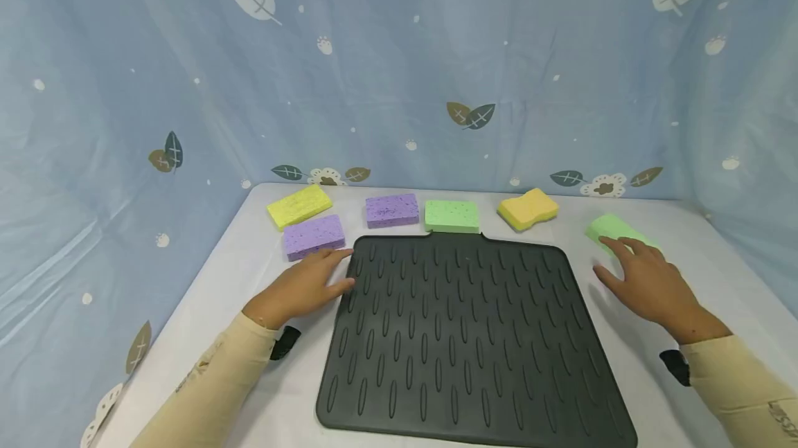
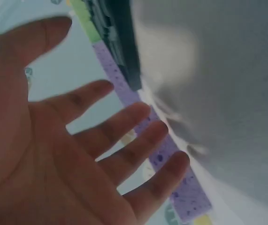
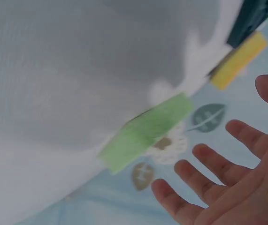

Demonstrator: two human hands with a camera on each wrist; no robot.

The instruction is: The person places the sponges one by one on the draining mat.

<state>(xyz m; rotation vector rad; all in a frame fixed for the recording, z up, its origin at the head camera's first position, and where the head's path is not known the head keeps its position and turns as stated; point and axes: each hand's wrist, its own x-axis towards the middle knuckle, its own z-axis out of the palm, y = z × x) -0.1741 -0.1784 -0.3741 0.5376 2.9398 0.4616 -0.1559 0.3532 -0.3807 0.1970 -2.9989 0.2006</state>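
A dark ribbed mat (image 1: 461, 337) lies flat on the white table between my hands. My left hand (image 1: 305, 285) is at its upper left corner, fingers spread and holding nothing. Just beyond that hand sits a purple sponge (image 1: 314, 236), which also shows behind the fingers in the left wrist view as a purple strip (image 2: 157, 157). On the far right, my right hand (image 1: 654, 289) hovers with loose, parted fingers, its fingertips overlapping a light green sponge (image 1: 617, 230) in the head view. The right wrist view shows that green sponge (image 3: 145, 133) apart from the fingers.
Along the back of the table are a yellow sponge (image 1: 300, 206), another purple sponge (image 1: 392, 210), a green sponge (image 1: 451, 217) against the mat's tab and a yellow-orange sponge (image 1: 528, 210). A blue leaf-print curtain (image 1: 399, 67) hangs behind and at both sides.
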